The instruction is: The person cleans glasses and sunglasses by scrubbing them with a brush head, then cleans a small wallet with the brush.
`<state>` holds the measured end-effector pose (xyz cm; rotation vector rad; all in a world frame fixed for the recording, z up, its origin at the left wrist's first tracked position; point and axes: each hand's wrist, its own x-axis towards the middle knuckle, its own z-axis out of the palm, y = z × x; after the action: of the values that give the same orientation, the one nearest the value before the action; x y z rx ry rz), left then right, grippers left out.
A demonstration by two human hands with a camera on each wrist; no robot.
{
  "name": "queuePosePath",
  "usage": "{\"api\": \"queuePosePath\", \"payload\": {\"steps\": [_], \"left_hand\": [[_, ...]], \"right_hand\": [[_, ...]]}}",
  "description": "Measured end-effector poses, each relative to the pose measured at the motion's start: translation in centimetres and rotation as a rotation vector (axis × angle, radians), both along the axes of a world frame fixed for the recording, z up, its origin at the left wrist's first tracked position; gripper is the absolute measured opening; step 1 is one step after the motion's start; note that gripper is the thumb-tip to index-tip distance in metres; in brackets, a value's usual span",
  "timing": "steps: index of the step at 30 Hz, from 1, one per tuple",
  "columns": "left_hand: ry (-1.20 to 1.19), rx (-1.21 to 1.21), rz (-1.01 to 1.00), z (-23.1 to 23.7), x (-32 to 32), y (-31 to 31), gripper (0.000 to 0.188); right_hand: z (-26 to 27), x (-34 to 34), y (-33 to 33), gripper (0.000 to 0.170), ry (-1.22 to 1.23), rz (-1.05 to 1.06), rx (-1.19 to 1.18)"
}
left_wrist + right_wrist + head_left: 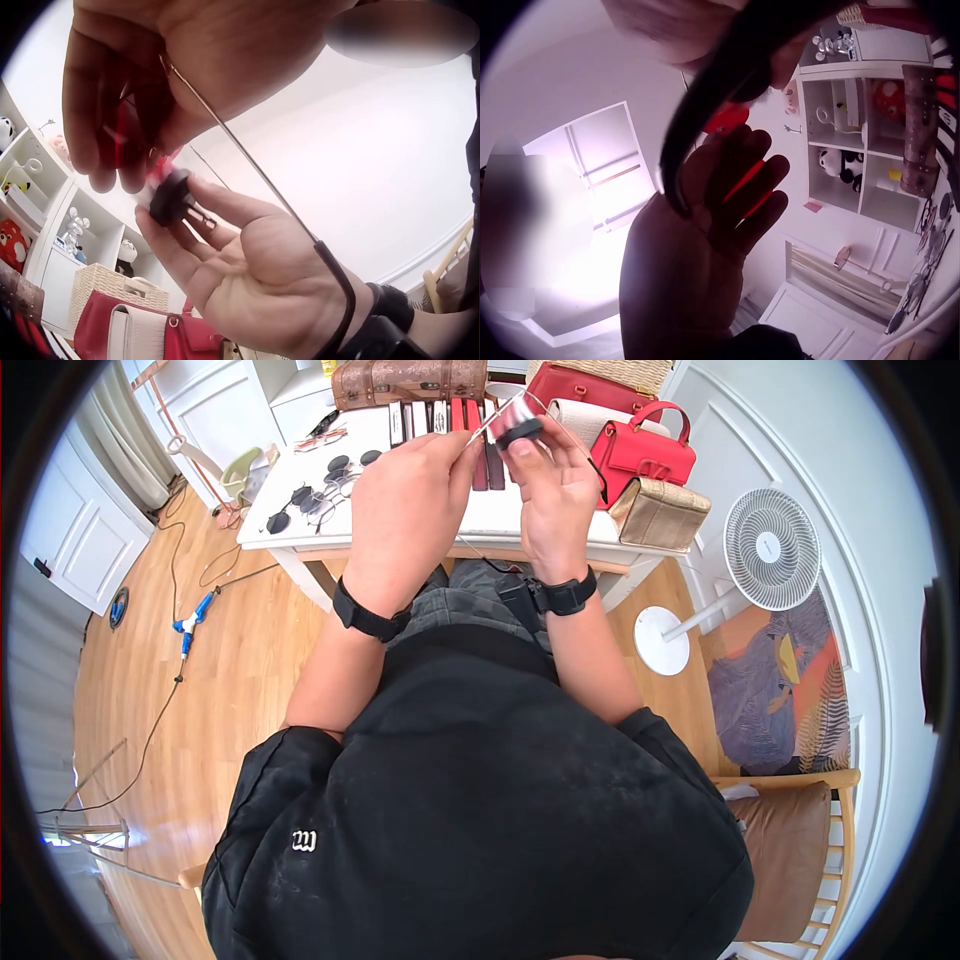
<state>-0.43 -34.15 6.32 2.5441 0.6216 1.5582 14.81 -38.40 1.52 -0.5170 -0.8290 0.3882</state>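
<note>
My left hand (410,505) pinches the metal frame of red-tinted glasses (244,152) between thumb and fingers. In the left wrist view, a red lens shows behind its fingers, and one thin temple with a dark curved tip stretches past my right hand (259,277). That hand's thumb and fingers grip a small round black piece (518,433) with a blurred pale part, close against the lens. Whether piece and lens touch, I cannot tell. Looming large in the right wrist view is the dark temple tip (676,161), in front of my left hand (679,262).
On the white table (330,532) lie several dark sunglasses (278,521) at left. Slim boxes (440,417) and a brown case (400,382) stand behind my hands. Red handbags (650,453) and a gold bag (660,515) are at right. A fan (768,547) stands beside the table.
</note>
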Motion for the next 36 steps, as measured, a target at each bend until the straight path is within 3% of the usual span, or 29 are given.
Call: {"api": "queuePosePath", "payload": {"steps": [2, 9, 12, 17, 19, 24, 28, 31, 33, 35, 36], "left_hand": [[-0.008, -0.024, 0.0, 0.0, 0.0, 0.3, 0.02], [0.134, -0.29, -0.13, 0.4, -0.7, 1.4, 0.03], [0.111, -0.457, -0.174, 0.4, -0.5, 1.7, 0.032], [0.143, -0.512, -0.244, 0.7, -0.5, 1.4, 0.032], [0.156, -0.526, -0.27, 0.7, -0.5, 1.2, 0.033], [0.113, -0.588, -0.32, 0.7, -0.6, 1.7, 0.034], [0.128, -0.555, -0.333, 0.8, -0.6, 1.1, 0.035], [0.189, -0.508, -0.271, 0.8, -0.5, 0.9, 0.034], [0.165, -0.489, -0.253, 0.7, -0.4, 0.9, 0.034], [0.118, -0.489, -0.28, 0.5, -0.2, 1.1, 0.034], [0.067, -0.489, -0.306, 0.4, -0.2, 1.1, 0.034]], "right_hand": [[0.3, 0.5, -0.8, 0.044, -0.153, 0.025, -0.056], [1.3, 0.2, -1.2, 0.045, -0.123, -0.083, 0.041], [1.3, 0.7, -1.7, 0.045, -0.283, -0.084, -0.131], [2.1, 0.3, -2.5, 0.043, -0.255, -0.031, -0.002], [2.1, 0.8, -2.2, 0.041, -0.259, -0.204, -0.017], [2.5, 0.9, -3.2, 0.044, -0.423, -0.108, -0.178], [2.2, 0.8, -2.7, 0.043, -0.279, -0.142, -0.052], [2.1, 1.2, -2.5, 0.039, -0.439, -0.323, -0.168], [2.4, 1.1, -3.1, 0.038, -0.497, -0.32, -0.209], [2.5, 1.1, -3.3, 0.037, -0.305, -0.021, -0.114], [2.4, 1.6, -3.2, 0.037, -0.285, 0.011, -0.1]]}}
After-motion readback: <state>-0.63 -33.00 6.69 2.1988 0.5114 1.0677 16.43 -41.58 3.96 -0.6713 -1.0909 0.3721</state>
